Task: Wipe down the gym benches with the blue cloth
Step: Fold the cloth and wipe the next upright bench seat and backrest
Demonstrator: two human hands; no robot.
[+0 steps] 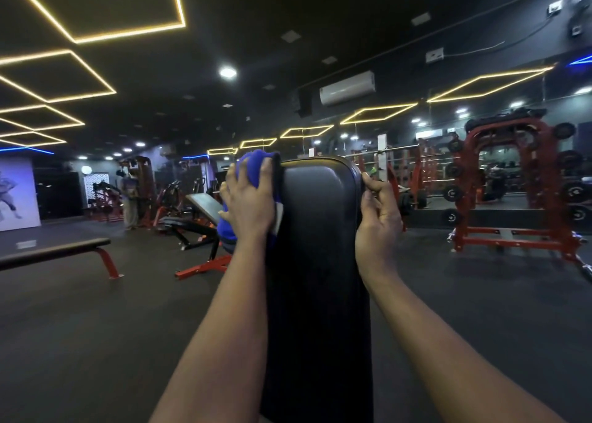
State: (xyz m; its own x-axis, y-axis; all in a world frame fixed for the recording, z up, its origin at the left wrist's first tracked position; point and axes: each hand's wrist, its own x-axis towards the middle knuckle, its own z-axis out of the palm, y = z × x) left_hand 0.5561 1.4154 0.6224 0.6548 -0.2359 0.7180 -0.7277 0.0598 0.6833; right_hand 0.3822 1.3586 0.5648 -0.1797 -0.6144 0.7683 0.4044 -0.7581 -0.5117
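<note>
A black padded bench backrest (pixel 320 246) rises straight in front of me, running from the bottom of the view up to mid-frame. My left hand (pixel 250 198) presses a bunched blue cloth (pixel 248 166) against the pad's upper left edge, fingers spread over the cloth. My right hand (pixel 378 211) grips the pad's upper right edge with curled fingers. Part of the cloth hangs below my left hand along the pad's side.
A flat bench (pixel 54 253) with red legs stands at the left. An adjustable incline bench (pixel 192 217) on a red frame sits behind my left hand. A red power rack (pixel 512 185) with weight plates is at the right. A person (pixel 129 198) stands far back. Dark rubber floor surrounds the bench.
</note>
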